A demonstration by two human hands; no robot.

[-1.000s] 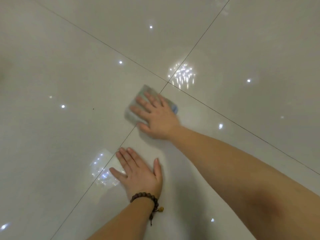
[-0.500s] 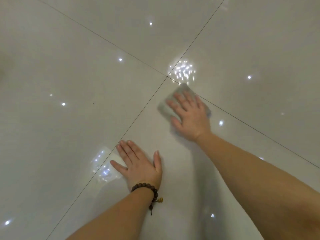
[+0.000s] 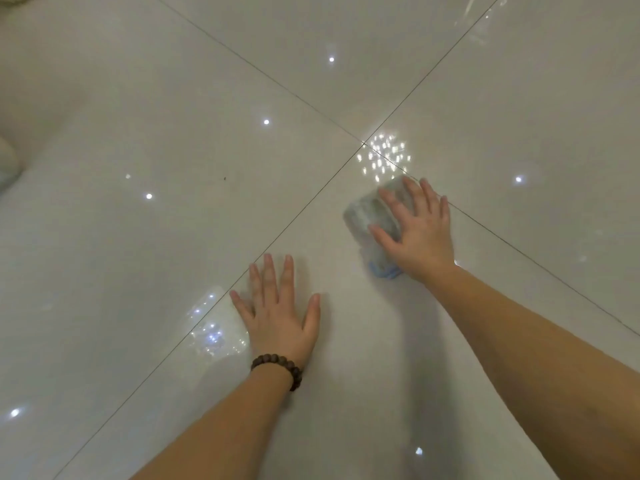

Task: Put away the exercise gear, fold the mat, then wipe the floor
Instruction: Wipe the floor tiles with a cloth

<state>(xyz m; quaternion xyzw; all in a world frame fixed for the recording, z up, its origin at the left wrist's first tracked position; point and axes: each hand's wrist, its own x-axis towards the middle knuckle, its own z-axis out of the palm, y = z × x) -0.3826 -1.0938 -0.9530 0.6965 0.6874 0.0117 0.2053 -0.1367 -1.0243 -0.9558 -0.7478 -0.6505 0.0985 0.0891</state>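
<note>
Nearest the camera, two bare forearms reaching out over the glossy pale tiled floor (image 3: 138, 271). On the left wrist, a dark wooden bead bracelet (image 3: 277, 368). Beyond it, left hand (image 3: 277, 313) flat on the tile, fingers straight and spread, gripping nothing, serving as a prop just beside the diagonal grout line. Farther out, right hand (image 3: 415, 230) pressed palm-down with extended fingers on a crumpled grey-and-blue wiping cloth (image 3: 367, 216), cloth pinned to the floor rather than clutched. Cloth just short of the crossing of grout lines (image 3: 363, 143), on the near tile, with a blue corner poking out near the heel of the right hand.

Step in hand, by the look of it: wiping the floor, the last part of the task; no mat or gear in sight. For a clean job: even pressure through the whole palm, overlapping strokes, cloth kept bunched under the fingers so no edge trails loose. Worth a pass: the small dark speck (image 3: 224, 178) left of the crossing. Weight best kept steady on the left palm, since polished tile probably slips when damp.
</note>
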